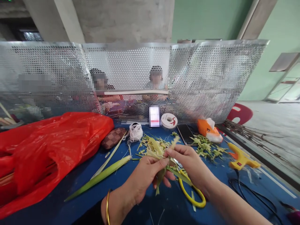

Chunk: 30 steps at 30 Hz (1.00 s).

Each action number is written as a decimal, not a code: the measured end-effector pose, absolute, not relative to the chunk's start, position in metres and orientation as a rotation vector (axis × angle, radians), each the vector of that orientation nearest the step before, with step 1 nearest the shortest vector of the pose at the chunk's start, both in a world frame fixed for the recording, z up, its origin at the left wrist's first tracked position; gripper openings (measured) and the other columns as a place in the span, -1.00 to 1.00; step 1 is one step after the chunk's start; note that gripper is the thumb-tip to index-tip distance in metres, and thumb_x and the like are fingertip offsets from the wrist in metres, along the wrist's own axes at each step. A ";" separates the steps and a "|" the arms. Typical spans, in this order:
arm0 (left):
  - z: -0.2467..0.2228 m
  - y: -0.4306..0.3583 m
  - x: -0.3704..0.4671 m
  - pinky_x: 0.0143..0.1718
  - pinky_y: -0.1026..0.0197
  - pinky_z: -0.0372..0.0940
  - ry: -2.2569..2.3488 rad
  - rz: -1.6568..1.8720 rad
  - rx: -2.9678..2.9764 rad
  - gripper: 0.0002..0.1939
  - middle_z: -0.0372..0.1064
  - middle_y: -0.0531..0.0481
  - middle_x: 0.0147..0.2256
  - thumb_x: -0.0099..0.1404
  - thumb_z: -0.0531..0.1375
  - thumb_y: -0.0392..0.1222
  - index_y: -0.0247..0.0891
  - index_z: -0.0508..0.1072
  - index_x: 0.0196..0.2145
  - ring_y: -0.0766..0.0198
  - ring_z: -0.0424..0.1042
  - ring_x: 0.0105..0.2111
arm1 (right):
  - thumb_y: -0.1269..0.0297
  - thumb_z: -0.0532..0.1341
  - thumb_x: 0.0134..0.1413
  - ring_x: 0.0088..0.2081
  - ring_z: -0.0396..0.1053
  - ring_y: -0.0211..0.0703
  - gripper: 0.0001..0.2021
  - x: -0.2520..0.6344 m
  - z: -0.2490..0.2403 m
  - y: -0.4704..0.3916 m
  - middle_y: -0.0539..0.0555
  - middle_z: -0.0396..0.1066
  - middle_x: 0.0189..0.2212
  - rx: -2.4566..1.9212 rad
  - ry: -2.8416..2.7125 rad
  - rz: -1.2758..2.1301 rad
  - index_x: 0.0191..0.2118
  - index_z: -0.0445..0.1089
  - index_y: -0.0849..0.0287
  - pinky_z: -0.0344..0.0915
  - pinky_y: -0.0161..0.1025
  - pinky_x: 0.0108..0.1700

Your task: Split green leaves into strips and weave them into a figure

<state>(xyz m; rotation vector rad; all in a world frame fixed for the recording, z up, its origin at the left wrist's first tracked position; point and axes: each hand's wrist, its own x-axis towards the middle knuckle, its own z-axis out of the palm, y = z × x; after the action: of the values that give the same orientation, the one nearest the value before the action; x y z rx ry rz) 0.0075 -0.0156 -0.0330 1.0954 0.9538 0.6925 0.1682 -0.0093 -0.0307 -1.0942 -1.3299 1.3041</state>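
Both hands meet above the blue table, pinching a pale green leaf strip. My left hand is closed on its lower part, thumb on top, and a darker green end hangs below the fingers. My right hand pinches the strip higher up between thumb and fingers. Just under my right hand lies a pair of scissors with yellow handles, its blades partly hidden. Behind the hands spreads a heap of cut leaf scraps. A long green leaf stalk lies to the left.
A red plastic bag covers the left side, beside a checkered pouch and white string. Further back are a ribbon spool, a lit phone and tissues. A corded yellow glue gun lies right. Two people sit behind a perforated screen.
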 end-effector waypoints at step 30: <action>-0.014 -0.017 -0.001 -0.18 0.22 0.28 0.762 1.089 0.972 -0.70 0.54 -0.05 -0.36 0.00 0.41 -0.18 -0.30 0.61 -0.26 0.20 0.45 -0.27 | 0.21 0.21 0.17 -0.22 0.45 -0.07 -0.76 0.142 -0.046 -0.030 0.10 0.51 -0.29 -0.989 -1.637 0.760 -0.48 0.50 0.14 0.38 -0.30 -0.20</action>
<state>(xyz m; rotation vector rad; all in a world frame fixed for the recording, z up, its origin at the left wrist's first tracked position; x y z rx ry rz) -0.0010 -0.0169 -0.0142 0.9717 0.7625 1.0890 0.1419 -0.0302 -0.0457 -0.9891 -1.6375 0.7599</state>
